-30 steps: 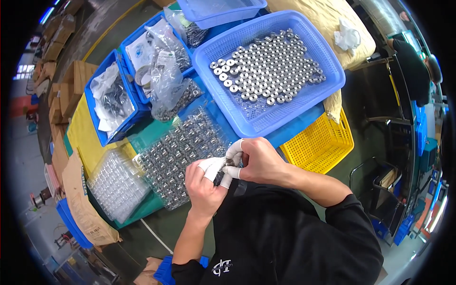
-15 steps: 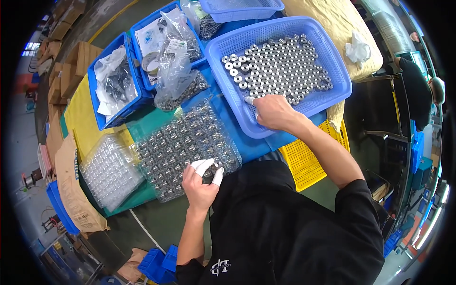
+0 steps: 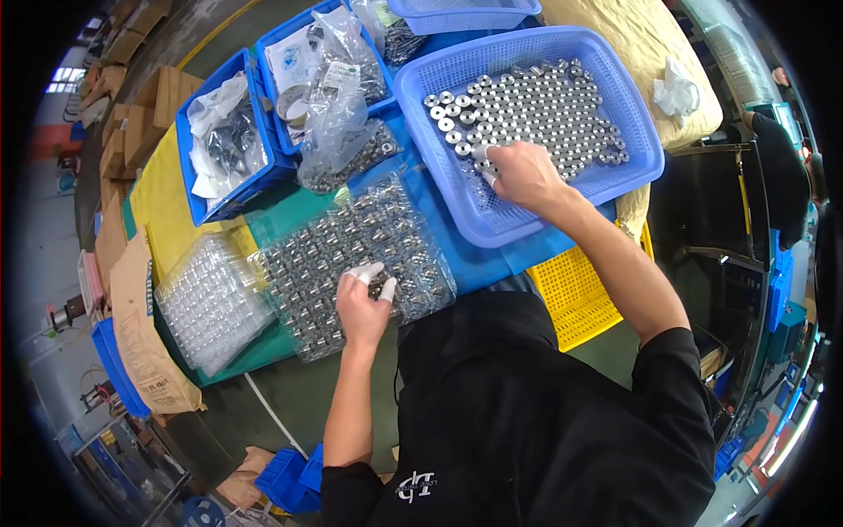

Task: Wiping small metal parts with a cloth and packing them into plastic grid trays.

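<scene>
My left hand (image 3: 363, 303), with white finger cots on thumb and fingertips, pinches a small metal part over a clear blister tray (image 3: 351, 255) filled with several shiny metal parts. My right hand (image 3: 520, 172) reaches into a large blue plastic basket (image 3: 641, 167) and its fingertips touch the round metal parts (image 3: 536, 105) spread across its floor. Whether the right hand holds one of them is hidden by the fingers.
An empty clear blister tray (image 3: 206, 303) lies left of the full one. Blue bins (image 3: 224, 140) with plastic bags of parts stand at the back left. A yellow crate (image 3: 571, 294) sits under the table edge on the right. Cardboard boxes (image 3: 132, 114) are stacked far left.
My right hand left my left hand and reached up into the blue basket. My left hand moved onto the filled blister tray with the small part.
</scene>
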A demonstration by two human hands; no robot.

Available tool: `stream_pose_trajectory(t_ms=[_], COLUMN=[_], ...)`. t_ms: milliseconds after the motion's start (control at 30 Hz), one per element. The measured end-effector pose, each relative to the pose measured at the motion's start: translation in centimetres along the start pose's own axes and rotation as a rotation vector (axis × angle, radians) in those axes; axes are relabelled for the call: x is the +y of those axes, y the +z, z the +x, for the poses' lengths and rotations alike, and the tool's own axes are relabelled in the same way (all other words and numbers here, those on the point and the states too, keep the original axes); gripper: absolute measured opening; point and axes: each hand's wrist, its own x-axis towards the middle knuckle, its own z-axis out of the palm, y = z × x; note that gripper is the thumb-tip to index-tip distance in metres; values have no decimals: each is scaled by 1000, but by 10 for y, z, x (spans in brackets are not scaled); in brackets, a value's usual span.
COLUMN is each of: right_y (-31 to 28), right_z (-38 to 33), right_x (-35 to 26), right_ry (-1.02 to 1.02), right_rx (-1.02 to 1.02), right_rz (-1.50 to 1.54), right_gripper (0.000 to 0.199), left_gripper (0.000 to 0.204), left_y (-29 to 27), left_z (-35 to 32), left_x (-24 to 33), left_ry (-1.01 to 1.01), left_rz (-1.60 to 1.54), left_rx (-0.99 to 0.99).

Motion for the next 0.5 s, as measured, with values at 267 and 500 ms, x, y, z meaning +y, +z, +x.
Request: stream_pose_trajectory(t_ms=[267,500], right_y=[3,6], right_z=[2,2], right_x=[-3,-5], right_ry=[-72,-93], right_rx=[27,38], right_rz=[2,8], right_gripper=[16,15], left_gripper=[31,28], left_y=[10,2], left_z=[25,31], left_x=[-11,3], left_ry=[41,-580], left_rz=[168,-825], left_rx=[-70,-41])
